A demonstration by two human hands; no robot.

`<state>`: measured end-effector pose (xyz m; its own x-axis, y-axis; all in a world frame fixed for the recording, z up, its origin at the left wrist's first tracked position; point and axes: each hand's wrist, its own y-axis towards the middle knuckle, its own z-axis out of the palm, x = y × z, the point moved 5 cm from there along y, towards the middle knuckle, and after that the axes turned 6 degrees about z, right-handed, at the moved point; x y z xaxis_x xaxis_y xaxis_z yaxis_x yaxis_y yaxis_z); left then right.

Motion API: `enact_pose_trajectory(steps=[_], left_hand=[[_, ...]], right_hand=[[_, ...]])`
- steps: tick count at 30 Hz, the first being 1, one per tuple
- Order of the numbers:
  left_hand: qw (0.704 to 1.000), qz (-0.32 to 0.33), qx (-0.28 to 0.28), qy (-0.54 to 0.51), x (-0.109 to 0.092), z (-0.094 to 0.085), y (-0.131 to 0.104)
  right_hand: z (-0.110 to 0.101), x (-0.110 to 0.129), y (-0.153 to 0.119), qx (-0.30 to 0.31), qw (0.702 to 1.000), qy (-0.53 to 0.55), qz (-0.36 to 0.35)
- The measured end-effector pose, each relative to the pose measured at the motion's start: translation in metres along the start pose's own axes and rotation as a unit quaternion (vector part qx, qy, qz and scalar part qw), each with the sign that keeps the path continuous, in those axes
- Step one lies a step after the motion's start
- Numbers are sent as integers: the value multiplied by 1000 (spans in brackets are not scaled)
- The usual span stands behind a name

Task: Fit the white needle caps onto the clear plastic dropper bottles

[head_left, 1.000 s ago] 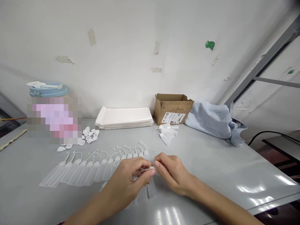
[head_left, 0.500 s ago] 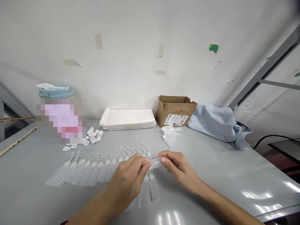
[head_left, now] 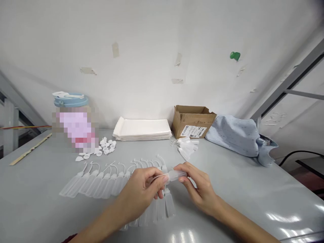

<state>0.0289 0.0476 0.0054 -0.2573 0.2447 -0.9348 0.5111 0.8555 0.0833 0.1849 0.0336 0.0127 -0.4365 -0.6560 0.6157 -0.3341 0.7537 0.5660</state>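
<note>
A small translucent plastic tube (head_left: 174, 175) with a white neck lies sideways between my hands, above the table. My left hand (head_left: 143, 185) pinches its neck end, and a thin pale strap runs back under the fingers. Around the other end of the tube, my right hand (head_left: 198, 184) is closed with thumb and index finger. A row of similar tubes (head_left: 93, 184), each with a curled thin tail, lies to the left, partly behind my left hand. Below my hands is a second row of tubes (head_left: 162, 207), partly covered by my left forearm.
Loose white caps (head_left: 107, 145) lie at the back left by a blue-lidded container (head_left: 71, 100). A stack of white padded envelopes (head_left: 143, 129) stands against the wall, beside an open cardboard box (head_left: 193, 121). More tubes (head_left: 186, 146) lie before the box; a blue cloth (head_left: 233, 135) sits right.
The view has shifted slightly, so everything sits further right. My left fingers have moved on the tube's neck, and my right fingers have loosened a little, showing more of the tube.
</note>
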Motion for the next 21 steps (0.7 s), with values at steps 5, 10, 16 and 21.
enact_pose_trajectory(steps=[5, 10, 16, 21], left_hand=[[909, 281, -106, 288, -15, 2, -8], [813, 382, -121, 422, -19, 8, -13], [749, 423, -104, 499, -25, 13, -17], [857, 357, -95, 359, -19, 5, -11]], right_hand=[[2, -7, 2, 53, 982, 97, 156], [9, -21, -3, 81, 926, 229, 289], [13, -25, -3, 96, 885, 315, 329], [12, -26, -1, 101, 882, 322, 330]])
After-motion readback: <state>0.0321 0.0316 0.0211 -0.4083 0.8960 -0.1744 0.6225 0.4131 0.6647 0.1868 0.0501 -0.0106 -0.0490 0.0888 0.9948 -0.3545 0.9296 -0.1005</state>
